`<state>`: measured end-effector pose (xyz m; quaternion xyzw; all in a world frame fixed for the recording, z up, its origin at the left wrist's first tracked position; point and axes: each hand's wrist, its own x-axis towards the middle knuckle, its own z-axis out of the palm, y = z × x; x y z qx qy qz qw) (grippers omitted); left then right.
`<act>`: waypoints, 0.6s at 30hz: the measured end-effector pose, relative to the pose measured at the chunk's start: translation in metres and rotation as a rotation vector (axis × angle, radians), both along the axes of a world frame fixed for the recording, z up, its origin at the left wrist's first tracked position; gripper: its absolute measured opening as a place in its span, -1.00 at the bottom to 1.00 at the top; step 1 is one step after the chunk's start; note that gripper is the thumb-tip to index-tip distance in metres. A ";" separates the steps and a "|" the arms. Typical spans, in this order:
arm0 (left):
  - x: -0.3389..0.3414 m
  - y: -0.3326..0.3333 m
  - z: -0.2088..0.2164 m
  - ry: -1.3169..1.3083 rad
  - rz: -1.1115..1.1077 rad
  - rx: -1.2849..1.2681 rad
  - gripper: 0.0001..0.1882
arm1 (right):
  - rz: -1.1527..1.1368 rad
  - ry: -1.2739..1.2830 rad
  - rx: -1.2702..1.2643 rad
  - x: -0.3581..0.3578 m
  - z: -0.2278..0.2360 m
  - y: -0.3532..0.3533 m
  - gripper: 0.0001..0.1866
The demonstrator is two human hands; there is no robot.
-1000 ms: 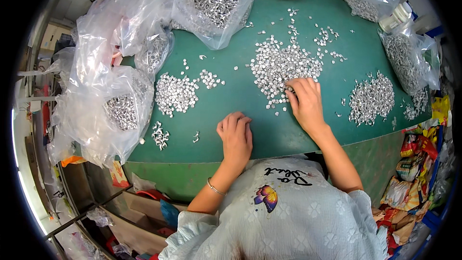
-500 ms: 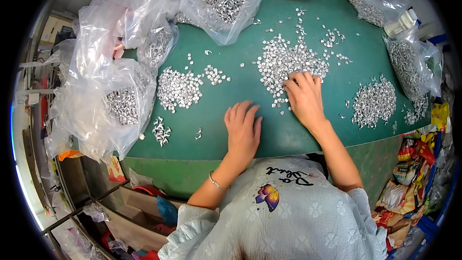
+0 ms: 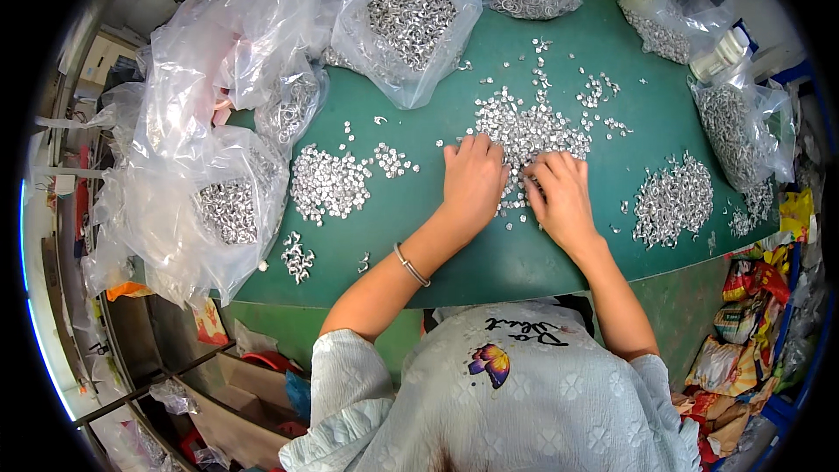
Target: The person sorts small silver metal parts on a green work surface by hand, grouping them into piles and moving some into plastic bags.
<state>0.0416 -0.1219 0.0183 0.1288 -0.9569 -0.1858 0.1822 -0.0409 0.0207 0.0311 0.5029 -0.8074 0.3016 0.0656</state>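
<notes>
A large pile of small silver metal pieces (image 3: 535, 129) lies on the green table. My left hand (image 3: 474, 182) rests at the pile's left edge, its fingers bent down and their tips hidden against the pieces. On the near right edge of the same pile is my right hand (image 3: 564, 197), fingers curled with the thumb beside them; what they pinch is too small to make out. A smaller heap of similar pieces (image 3: 328, 182) lies to the left. Curved silver hooks form another heap (image 3: 673, 201) to the right, and a few hooks (image 3: 297, 258) lie near the left front.
Clear plastic bags of metal parts crowd the left side (image 3: 229, 210) and back (image 3: 411, 26) of the green table (image 3: 489, 275). More filled bags (image 3: 734, 127) and a white bottle (image 3: 721, 54) stand at the right. Below left is an open drawer (image 3: 236, 402); coloured packets (image 3: 738, 323) hang low right.
My left hand has moved up and right from the bare table to the pile, its fingers now curled. My right hand has shifted slightly down and right along the pile.
</notes>
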 end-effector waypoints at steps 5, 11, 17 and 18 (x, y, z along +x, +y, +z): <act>0.000 -0.002 -0.008 0.026 0.002 0.106 -0.83 | 0.042 -0.130 0.011 0.010 0.008 0.012 -0.88; -0.002 -0.011 -0.008 0.085 -0.018 0.309 -0.71 | 0.257 -0.171 0.110 0.051 -0.001 0.014 -0.89; -0.017 -0.017 -0.010 0.213 -0.187 0.022 -0.67 | 0.228 -0.173 -0.174 0.032 -0.013 0.003 -0.80; -0.017 -0.018 -0.012 0.191 -0.208 0.017 -0.69 | 0.085 -0.139 -0.120 0.016 -0.010 -0.002 -0.76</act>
